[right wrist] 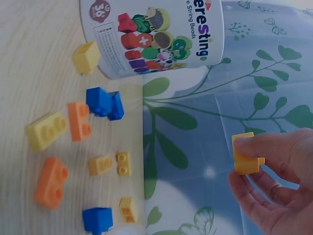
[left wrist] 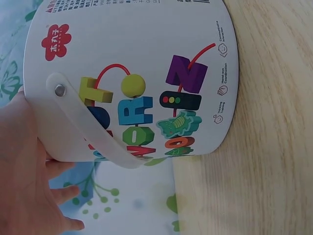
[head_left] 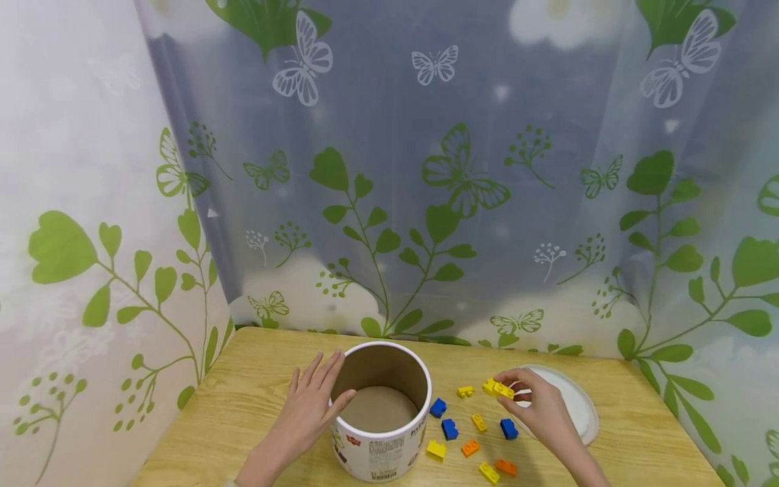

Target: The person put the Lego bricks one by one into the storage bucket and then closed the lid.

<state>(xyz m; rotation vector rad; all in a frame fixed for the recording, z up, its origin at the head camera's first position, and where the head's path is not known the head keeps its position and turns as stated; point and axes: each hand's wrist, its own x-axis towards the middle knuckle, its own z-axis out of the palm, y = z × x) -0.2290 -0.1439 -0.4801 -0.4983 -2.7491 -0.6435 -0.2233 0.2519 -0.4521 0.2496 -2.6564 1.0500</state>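
My right hand (head_left: 535, 402) pinches a yellow building block (right wrist: 246, 154) between thumb and fingers, held up above the table. My left hand (head_left: 313, 399) lies against the left side of a round white bucket (head_left: 380, 454), fingers extended at its rim. The bucket's lid is off, and its brown bottom shows inside. A white handle (left wrist: 93, 122) hangs down its side in the left wrist view. To the bucket's right lie several loose blocks, among them a blue block (head_left: 508, 429), an orange block (head_left: 505, 467) and a yellow block (head_left: 435, 450).
A round white lid (head_left: 584, 412) lies on the wooden table (head_left: 255, 365) at the right, partly behind my right hand. Curtains (head_left: 389, 270) printed with leaves and butterflies hang behind the table and at both sides.
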